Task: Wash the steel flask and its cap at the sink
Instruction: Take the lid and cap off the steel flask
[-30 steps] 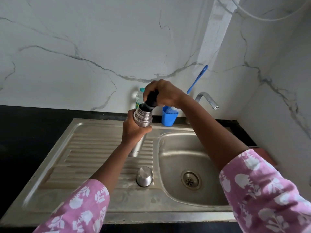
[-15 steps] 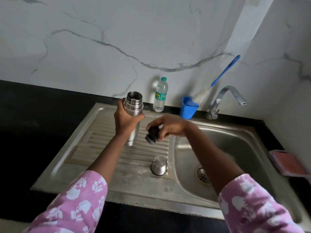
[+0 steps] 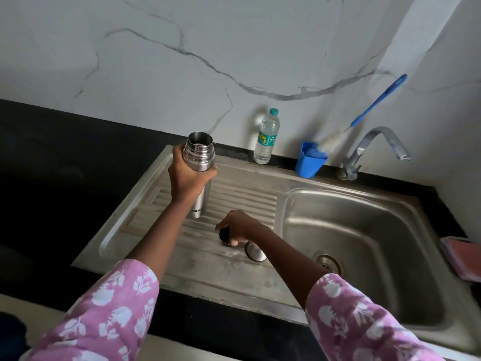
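Note:
My left hand [image 3: 188,177] grips the steel flask [image 3: 199,157] just below its neck and holds it upright above the ribbed drainboard [image 3: 242,196]. The flask's mouth is open. My right hand [image 3: 240,227] holds the black inner stopper [image 3: 225,235] low against the drainboard. Right beside it, the steel outer cap [image 3: 255,252] stands on the drainboard, partly hidden by my right forearm.
The sink basin [image 3: 364,230] with its drain [image 3: 328,264] lies to the right, the tap [image 3: 374,149] behind it. A blue cup [image 3: 309,160] with a long blue brush [image 3: 374,102] and a plastic water bottle [image 3: 266,138] stand along the marble wall. A pink object [image 3: 463,256] lies at far right.
My right hand took the black stopper off the flask and brought it down to the drainboard beside the steel cap. The flask stayed in my left hand.

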